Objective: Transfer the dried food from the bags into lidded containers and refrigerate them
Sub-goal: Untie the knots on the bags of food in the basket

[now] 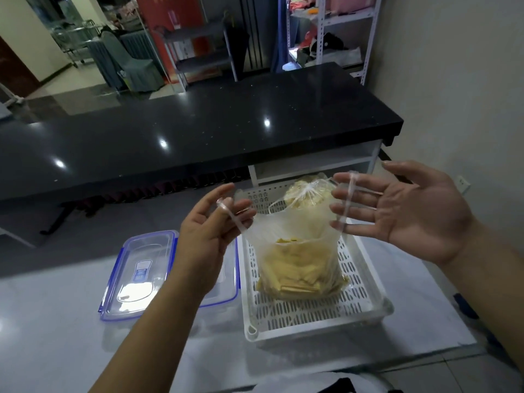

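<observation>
The left hand (211, 231) has one handle loop of a clear bag (300, 256) stretched over its loosely curled fingers, and the right hand (408, 214), fingers straight and spread with the palm facing left, carries the other loop across its fingers. Between the two hands the bag's mouth is pulled wide. The bag hangs down into a white slotted basket (317, 316), its bottom resting on the basket floor, and it holds yellow strips of dried food (295, 276). Behind it in the basket, toward the far edge, sits a second bag (307, 194), knotted shut and partly hidden by the first bag and the right fingers. What it holds is hard to make out beyond a pale yellow colour. Just left of the basket on the pale table (56, 321) lies a clear container (141, 276) with blue clips, lid on; the left forearm crosses over its right side. Beyond the table runs a black counter (198, 131), with chairs and shelves behind it.
</observation>
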Demonstrator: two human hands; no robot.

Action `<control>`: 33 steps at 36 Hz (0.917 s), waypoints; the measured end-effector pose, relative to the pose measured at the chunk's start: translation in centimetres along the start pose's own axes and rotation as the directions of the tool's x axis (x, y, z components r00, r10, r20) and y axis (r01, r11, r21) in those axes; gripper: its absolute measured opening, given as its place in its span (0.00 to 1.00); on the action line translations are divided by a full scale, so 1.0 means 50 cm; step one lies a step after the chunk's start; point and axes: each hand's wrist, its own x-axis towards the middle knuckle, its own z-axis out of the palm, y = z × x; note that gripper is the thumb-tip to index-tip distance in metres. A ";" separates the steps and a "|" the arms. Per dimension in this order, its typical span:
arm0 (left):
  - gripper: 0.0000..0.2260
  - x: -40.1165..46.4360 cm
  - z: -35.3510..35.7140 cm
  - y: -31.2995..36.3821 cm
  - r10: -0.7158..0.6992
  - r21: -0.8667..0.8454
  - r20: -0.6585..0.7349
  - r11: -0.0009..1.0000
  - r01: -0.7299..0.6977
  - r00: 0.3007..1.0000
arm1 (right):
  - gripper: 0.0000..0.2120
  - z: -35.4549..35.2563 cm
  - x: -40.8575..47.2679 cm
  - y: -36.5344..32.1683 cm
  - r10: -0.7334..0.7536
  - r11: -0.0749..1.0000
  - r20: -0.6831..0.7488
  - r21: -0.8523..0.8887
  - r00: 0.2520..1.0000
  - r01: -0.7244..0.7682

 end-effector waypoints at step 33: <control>0.35 -0.107 -0.018 0.037 -0.262 -0.268 0.636 0.806 0.527 0.725 | 0.46 -0.050 -0.093 0.081 0.103 0.930 0.300 0.308 0.948 -0.198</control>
